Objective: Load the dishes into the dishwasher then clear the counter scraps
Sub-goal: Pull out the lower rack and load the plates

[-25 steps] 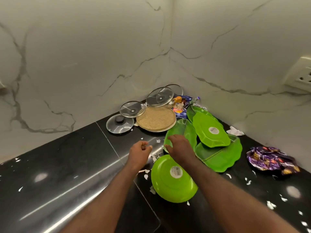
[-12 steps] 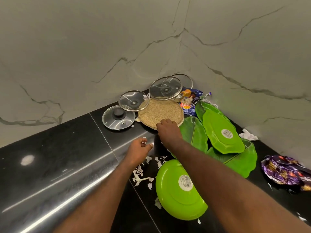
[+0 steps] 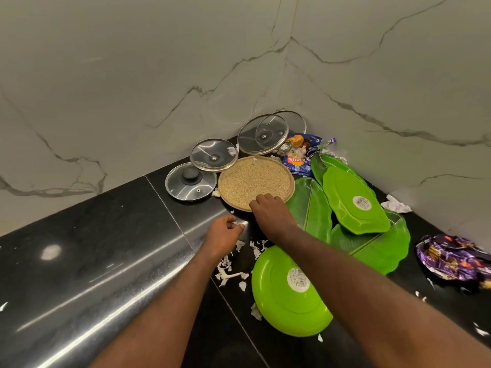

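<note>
Tan plate (image 3: 256, 179): round, so no long axis. It lies flat on the black counter (image 3: 106, 248), centre of frame, close to the wall corner. Its upward surface is speckled sandy brown with a paler raised rim.

Right hand (image 3: 271, 213): reaches in from lower right. The fingers are curled over the plate's near rim and grip it, with the knuckles up.

Left hand (image 3: 223, 236): just left of and below the right hand, over the counter. The fingers are curled in towards the thumb. I cannot tell whether anything is held.

Around the plate:
- Knobbed glass lid (image 3: 190, 181) touches its left edge.
- Second glass lid (image 3: 214, 154) overlaps the plate's upper left.
- Third glass lid (image 3: 263, 134) leans in the corner above.
- Blue snack packet (image 3: 300, 155) lies at upper right.
- Green leaf-shaped tray (image 3: 316, 208) lies to the right, partly under the right wrist.
- Green oval dish (image 3: 356, 203) rests upside down on the tray, sticker up.
- Round green plate (image 3: 289, 290) sits below centre, barcode sticker up.
- White scraps (image 3: 233, 272) are scattered between the left wrist and the green plate.
- Purple wrapper (image 3: 451, 256) lies at far right.
</note>
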